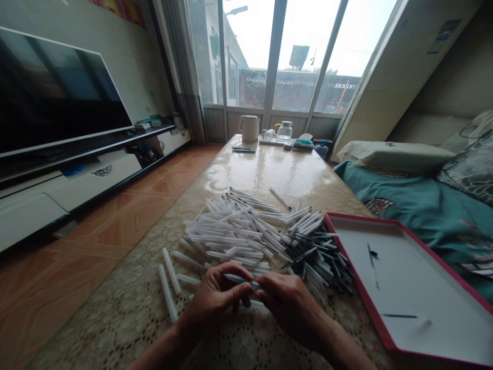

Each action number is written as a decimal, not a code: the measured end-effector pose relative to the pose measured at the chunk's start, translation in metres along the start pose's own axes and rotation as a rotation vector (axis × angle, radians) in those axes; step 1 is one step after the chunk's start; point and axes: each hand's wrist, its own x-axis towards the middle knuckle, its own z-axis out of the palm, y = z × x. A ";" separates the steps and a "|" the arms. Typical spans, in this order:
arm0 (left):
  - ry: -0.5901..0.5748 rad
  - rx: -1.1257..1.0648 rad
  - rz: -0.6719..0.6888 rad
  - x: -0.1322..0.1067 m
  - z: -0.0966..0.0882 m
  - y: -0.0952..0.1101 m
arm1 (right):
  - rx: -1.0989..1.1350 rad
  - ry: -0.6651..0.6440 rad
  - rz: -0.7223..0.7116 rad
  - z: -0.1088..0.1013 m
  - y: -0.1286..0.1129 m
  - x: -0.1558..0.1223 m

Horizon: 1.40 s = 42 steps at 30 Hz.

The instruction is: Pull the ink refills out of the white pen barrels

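Both hands meet above the near part of the table, fingers closed around one pen (pixel 238 279) with a pale barrel. My left hand (pixel 215 290) pinches it from the left, and my right hand (pixel 287 298) grips its right end, which the fingers partly hide. Just beyond lies a heap of white pen barrels (pixel 227 231). To the right of that heap is a pile of dark ink refills (pixel 319 252). A few loose barrels (pixel 168 293) lie left of my left hand.
A red-rimmed white box lid (pixel 427 288) lies at the right, with a few dark pieces in it. At the table's far end stand a beige jug (pixel 249 128), a glass pitcher (pixel 285 131) and a tissue pack (pixel 303 143). A teal-covered seat (pixel 404 198) borders the right side.
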 end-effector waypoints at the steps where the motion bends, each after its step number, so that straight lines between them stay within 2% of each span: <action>1: 0.021 -0.018 -0.007 0.001 -0.001 0.000 | 0.028 0.034 0.027 -0.001 0.001 0.000; 4: 0.120 -0.100 0.010 0.003 -0.008 0.000 | 0.148 0.133 0.146 -0.005 0.009 -0.003; 6: 0.172 -0.130 0.022 0.005 -0.013 0.000 | 0.226 0.148 0.183 -0.007 0.015 -0.004; 13: 0.184 -0.106 0.006 0.008 -0.021 -0.001 | 0.357 0.135 0.200 -0.005 0.026 -0.005; 23: 0.187 -0.107 -0.004 0.010 -0.023 -0.006 | 0.371 0.121 0.191 -0.002 0.029 -0.004; 28: 0.201 -0.116 -0.010 0.010 -0.021 -0.006 | 0.322 0.183 0.190 -0.002 0.026 -0.003; 33: 0.207 -0.112 0.001 0.009 -0.017 -0.002 | 0.312 0.118 0.188 0.003 0.030 -0.003; 42: 0.225 -0.132 -0.007 0.010 -0.018 -0.004 | 0.257 0.213 0.170 0.003 0.030 -0.003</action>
